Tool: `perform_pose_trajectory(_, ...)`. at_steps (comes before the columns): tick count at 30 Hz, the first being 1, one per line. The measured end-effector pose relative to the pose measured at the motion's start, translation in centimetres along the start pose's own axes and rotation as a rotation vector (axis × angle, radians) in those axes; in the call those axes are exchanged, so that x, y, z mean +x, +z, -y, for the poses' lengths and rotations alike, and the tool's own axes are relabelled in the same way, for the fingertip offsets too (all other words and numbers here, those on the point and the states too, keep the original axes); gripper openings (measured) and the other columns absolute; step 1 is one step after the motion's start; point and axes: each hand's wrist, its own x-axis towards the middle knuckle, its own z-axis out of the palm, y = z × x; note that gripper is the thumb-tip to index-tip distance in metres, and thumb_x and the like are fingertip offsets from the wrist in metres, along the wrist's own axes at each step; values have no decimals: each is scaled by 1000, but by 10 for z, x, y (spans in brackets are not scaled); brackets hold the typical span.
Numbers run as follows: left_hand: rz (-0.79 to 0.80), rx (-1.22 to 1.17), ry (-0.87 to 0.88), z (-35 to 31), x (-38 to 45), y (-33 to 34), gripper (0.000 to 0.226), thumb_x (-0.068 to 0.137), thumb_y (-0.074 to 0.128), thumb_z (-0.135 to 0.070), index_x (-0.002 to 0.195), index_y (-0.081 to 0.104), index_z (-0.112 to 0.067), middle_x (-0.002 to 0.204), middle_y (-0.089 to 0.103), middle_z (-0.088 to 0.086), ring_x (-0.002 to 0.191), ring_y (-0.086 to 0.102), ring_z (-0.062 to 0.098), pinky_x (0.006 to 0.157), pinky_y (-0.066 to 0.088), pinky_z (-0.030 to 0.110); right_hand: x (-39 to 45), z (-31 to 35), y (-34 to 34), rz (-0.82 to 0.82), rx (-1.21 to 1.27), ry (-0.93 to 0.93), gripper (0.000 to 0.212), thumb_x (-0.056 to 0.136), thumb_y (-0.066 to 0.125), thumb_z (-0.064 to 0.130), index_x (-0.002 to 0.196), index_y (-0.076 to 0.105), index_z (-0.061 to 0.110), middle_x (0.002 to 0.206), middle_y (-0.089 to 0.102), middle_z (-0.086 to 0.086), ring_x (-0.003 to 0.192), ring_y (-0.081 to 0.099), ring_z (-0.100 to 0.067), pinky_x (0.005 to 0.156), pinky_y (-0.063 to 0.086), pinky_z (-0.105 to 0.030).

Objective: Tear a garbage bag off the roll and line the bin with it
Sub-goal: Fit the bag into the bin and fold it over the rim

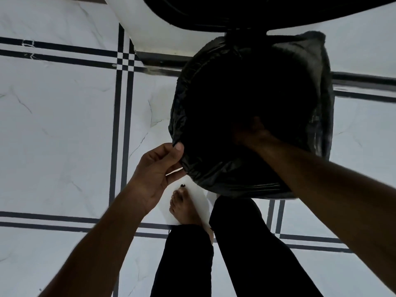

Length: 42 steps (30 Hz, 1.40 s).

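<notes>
A black garbage bag is draped over the round bin, its plastic folded down over the rim on the left, near and right sides. My left hand pinches the bag's edge at the bin's near-left rim between thumb and fingers. My right hand reaches down inside the dark opening, its fingers hidden in shadow against the bag's inner side. The bin's own wall is almost wholly covered by the plastic. No roll of bags is in view.
The bin stands on a white marble floor with dark stripe lines. A dark round object hangs over the top edge above the bin. My bare foot and black trouser legs are just in front of the bin.
</notes>
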Motion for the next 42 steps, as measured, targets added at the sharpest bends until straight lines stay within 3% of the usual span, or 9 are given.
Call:
perform_pose_trajectory(2,-16,16,-1,-2,-4,2,14,76,68,-35,68,72,-24,89,76,-1,87,73,13,81,57,29,-6,8,-6,-44,29,113,32,99,46,23,123,61,7,130,61,-15,121,58,-31,95,46,-33)
perform_pose_trajectory(10,-81,1,-41,-7,-14,13,30,93,61,-25,65,72,-26,89,77,-4,86,73,10,85,58,30,-50,-40,-4,-54,-107,21,32,95,51,31,115,66,11,119,66,-16,114,61,-33,97,47,-35)
perform_pose_trajectory(15,-206,-4,-12,-11,-21,24,20,93,63,-32,101,69,-16,102,76,1,97,72,15,82,58,30,-85,-25,-16,-610,191,-92,23,87,52,23,102,67,17,99,70,-7,96,63,-32,82,52,-39)
perform_pose_trajectory(19,-331,151,43,-17,-24,37,19,95,61,-27,105,68,-11,104,74,6,100,71,20,80,60,29,-115,-34,-23,-873,363,76,34,83,55,20,116,63,21,110,66,-7,104,58,-31,93,47,-41)
perform_pose_trajectory(24,-472,371,172,-19,-16,42,17,92,66,-22,105,71,-12,102,74,8,100,70,27,91,56,47,-115,-69,-24,-797,505,211,51,87,55,22,137,46,14,130,55,-17,124,46,-36,105,37,-42)
perform_pose_trajectory(27,-486,455,197,-21,-10,43,16,86,69,-35,93,72,-21,95,75,3,96,71,27,90,56,51,-109,-79,-35,-815,610,200,46,87,54,26,132,51,23,127,57,-9,117,54,-28,99,48,-41)
perform_pose_trajectory(33,-754,754,422,-41,-12,65,44,81,69,-44,110,53,-17,105,54,-6,98,58,18,78,44,27,-95,-87,-60,-806,791,216,31,84,53,25,113,64,22,107,69,7,94,65,-14,85,54,-31)
perform_pose_trajectory(36,-593,954,675,-60,-2,76,37,85,66,-28,118,57,-14,119,56,3,109,56,20,81,39,16,-90,-90,-67,-775,880,166,28,87,55,21,113,65,27,97,66,18,93,65,-9,82,50,-19)
perform_pose_trajectory(42,-408,1129,754,-108,46,90,24,89,63,-29,112,69,-24,111,69,0,99,67,17,89,54,40,-86,-95,-73,-675,886,87,39,90,53,22,126,57,36,105,66,14,98,65,-9,86,52,-24)
